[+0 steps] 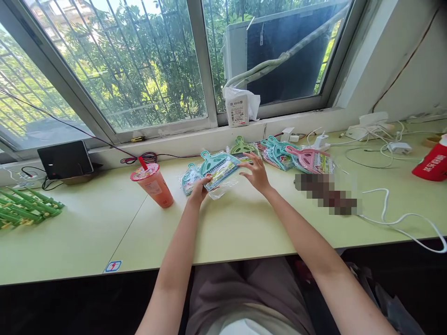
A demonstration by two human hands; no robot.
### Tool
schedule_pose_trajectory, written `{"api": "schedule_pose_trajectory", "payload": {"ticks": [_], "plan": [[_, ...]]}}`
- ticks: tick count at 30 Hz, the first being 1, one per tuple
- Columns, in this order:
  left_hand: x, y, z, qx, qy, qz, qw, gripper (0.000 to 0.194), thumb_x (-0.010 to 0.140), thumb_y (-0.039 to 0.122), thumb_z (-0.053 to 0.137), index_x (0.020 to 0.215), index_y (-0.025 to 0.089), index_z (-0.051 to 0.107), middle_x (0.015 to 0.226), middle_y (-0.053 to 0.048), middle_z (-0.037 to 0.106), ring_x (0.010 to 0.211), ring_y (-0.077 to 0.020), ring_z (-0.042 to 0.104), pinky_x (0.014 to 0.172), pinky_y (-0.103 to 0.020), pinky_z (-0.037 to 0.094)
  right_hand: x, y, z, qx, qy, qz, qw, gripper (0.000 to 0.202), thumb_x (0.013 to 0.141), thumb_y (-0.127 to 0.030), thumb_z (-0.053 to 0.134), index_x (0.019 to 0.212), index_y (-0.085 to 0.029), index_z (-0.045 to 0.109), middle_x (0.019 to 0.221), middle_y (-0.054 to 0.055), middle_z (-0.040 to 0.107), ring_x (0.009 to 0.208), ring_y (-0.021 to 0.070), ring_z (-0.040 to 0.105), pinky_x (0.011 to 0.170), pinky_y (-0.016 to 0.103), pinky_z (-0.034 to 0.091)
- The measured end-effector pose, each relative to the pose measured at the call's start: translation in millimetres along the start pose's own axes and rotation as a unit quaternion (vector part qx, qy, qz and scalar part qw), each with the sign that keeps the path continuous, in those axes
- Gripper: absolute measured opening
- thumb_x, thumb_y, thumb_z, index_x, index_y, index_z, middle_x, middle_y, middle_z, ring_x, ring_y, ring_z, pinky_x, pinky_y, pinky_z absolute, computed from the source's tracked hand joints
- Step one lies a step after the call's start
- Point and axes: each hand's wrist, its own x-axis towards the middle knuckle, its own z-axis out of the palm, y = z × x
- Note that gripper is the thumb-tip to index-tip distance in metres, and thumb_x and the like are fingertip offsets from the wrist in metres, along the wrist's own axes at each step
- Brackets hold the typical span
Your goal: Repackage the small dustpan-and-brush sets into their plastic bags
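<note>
My left hand is closed on the lower left edge of a small turquoise dustpan-and-brush set in clear plastic wrap, tilted above the table. My right hand is by the right end of this pack, thumb and fingers apart; whether a fingertip touches it I cannot tell. Another turquoise wrapped set lies just left of the held one. Behind my right hand is a green set, partly hidden. Farther right lie more turquoise sets and a pink one in a loose pile.
A red drink cup with a straw stands left of my left hand. Farther left are a tablet and green bundled sticks. A small white box sits on the sill. White cables and a red object lie right.
</note>
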Motion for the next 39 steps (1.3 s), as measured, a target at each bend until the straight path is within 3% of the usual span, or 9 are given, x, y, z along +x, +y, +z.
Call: {"api": "schedule_pose_trajectory", "payload": {"ticks": [2, 3, 7, 10, 15, 23, 30, 35, 39], "plan": [[-3.0, 1.2, 0.4, 0.03, -0.018, -0.017, 0.999, 0.021, 0.066, 0.011, 0.07, 0.086, 0.012, 0.062, 0.075, -0.005, 0.067, 0.074, -0.0203, 0.068, 0.068, -0.035, 0.063, 3.5, -0.4, 1.1, 0.074, 0.008, 0.022, 0.997, 0.006, 0.083, -0.03, 0.069, 0.081, -0.027, 0.074, 0.125, 0.004, 0.061, 0.127, 0.028, 0.048, 0.109, 0.05, 0.037], [-4.5, 1.8, 0.5, 0.043, -0.033, -0.022, 0.998, 0.022, 0.067, 0.012, 0.07, 0.088, 0.011, 0.062, 0.075, -0.005, 0.067, 0.071, -0.0191, 0.068, 0.064, -0.033, 0.063, 4.8, -0.5, 1.8, 0.123, 0.012, 0.039, 0.992, 0.01, 0.082, -0.034, 0.07, 0.075, -0.026, 0.073, 0.119, 0.004, 0.063, 0.121, 0.027, 0.052, 0.107, 0.048, 0.038], [-8.2, 2.2, -0.6, 0.091, -0.114, -0.043, 0.988, 0.024, 0.072, 0.015, 0.071, 0.093, 0.01, 0.062, 0.084, -0.008, 0.068, 0.072, -0.0184, 0.068, 0.058, -0.03, 0.061, 4.8, -0.1, 4.4, 0.288, 0.026, 0.123, 0.949, 0.022, 0.074, -0.046, 0.076, 0.071, -0.024, 0.073, 0.111, 0.006, 0.065, 0.113, 0.0248, 0.057, 0.103, 0.042, 0.04], [-6.8, -0.1, -2.4, 0.12, -0.153, -0.066, 0.979, 0.025, 0.074, 0.018, 0.072, 0.095, 0.009, 0.061, 0.087, -0.01, 0.069, 0.075, -0.0217, 0.07, 0.057, -0.03, 0.06, 1.8, -2.3, 6.0, 0.327, 0.04, 0.17, 0.929, 0.025, 0.07, -0.05, 0.077, 0.071, -0.025, 0.074, 0.115, 0.005, 0.065, 0.12, 0.0259, 0.052, 0.107, 0.042, 0.037], [-1.9, -2.4, -2.5, 0.14, -0.143, -0.052, 0.978, 0.027, 0.075, 0.021, 0.072, 0.096, 0.01, 0.06, 0.079, -0.01, 0.068, 0.066, -0.0194, 0.067, 0.053, -0.028, 0.057, 0.9, -14.7, 3.0, 0.286, 0.066, 0.18, 0.939, 0.014, 0.077, -0.041, 0.073, 0.077, -0.028, 0.076, 0.113, 0.004, 0.069, 0.121, 0.026, 0.053, 0.109, 0.043, 0.034], [-2.7, -1.4, -2.8, 0.147, -0.044, -0.046, 0.987, 0.029, 0.073, 0.023, 0.074, 0.097, 0.014, 0.061, 0.081, -0.005, 0.065, 0.051, -0.0124, 0.06, 0.042, -0.023, 0.047, 0.7, -12.7, 6.4, 0.108, 0.033, 0.075, 0.991, 0.021, 0.09, -0.031, 0.057, 0.077, -0.028, 0.074, 0.089, 0.0, 0.073, 0.106, 0.0228, 0.061, 0.113, 0.045, 0.019], [-3.3, -6.6, 3.1, 0.167, -0.112, -0.041, 0.979, 0.029, 0.067, 0.016, 0.079, 0.088, 0.013, 0.06, 0.072, -0.003, 0.064, 0.053, -0.0123, 0.06, 0.047, -0.024, 0.052, -1.8, 2.3, 7.8, 0.038, 0.024, 0.054, 0.998, 0.019, 0.091, -0.028, 0.055, 0.079, -0.025, 0.07, 0.09, 0.0, 0.072, 0.105, 0.0225, 0.06, 0.111, 0.045, 0.02], [1.8, -7.3, -3.5, 0.203, -0.14, -0.013, 0.969, 0.039, 0.062, 0.017, 0.082, 0.096, 0.011, 0.063, 0.087, -0.009, 0.07, 0.06, -0.0145, 0.064, 0.052, -0.026, 0.054, -4.6, 7.4, 13.5, 0.048, 0.009, 0.084, 0.995, 0.016, 0.088, -0.03, 0.06, 0.079, -0.027, 0.073, 0.091, 0.001, 0.072, 0.104, 0.0246, 0.059, 0.11, 0.05, 0.022], [-1.0, -5.5, -4.2, 0.249, -0.176, 0.02, 0.952, 0.046, 0.063, 0.024, 0.081, 0.103, 0.012, 0.063, 0.092, -0.01, 0.07, 0.061, -0.017, 0.067, 0.053, -0.028, 0.054, -6.0, 8.4, 15.8, 0.094, 0.039, 0.118, 0.988, 0.01, 0.083, -0.029, 0.067, 0.079, -0.027, 0.075, 0.116, 0.004, 0.064, 0.118, 0.0265, 0.052, 0.11, 0.049, 0.03]]}}
